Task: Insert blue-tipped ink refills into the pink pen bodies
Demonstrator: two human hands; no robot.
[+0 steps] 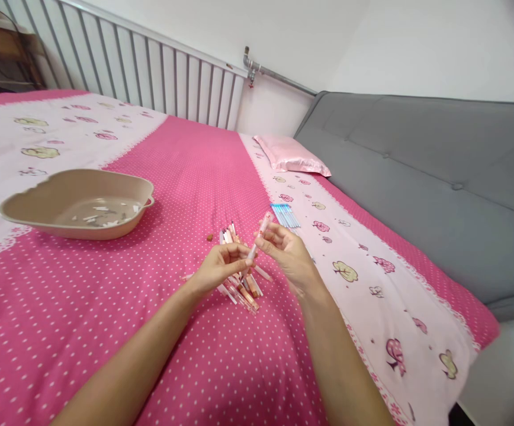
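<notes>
Both of my hands are closed on a slim white-and-pink pen (258,236), held tilted above the bed. My left hand (222,264) pinches its lower end between thumb and fingers. Higher up, my right hand (287,251) grips it near the pinkish top. Under my hands lies a loose pile of pen parts (244,296), clear, white and orange-brown, partly hidden by the fingers. Just beyond my right hand, several blue pens (285,215) lie side by side in a row. A small brown piece (209,237) rests left of the pile.
A beige plastic basin (79,232) with small white scraps inside sits at the left on the pink dotted bedspread (186,171). A pink pillow (290,155) lies near the grey padded headboard (417,160). A white radiator (150,62) and a pipe (283,78) run along the wall.
</notes>
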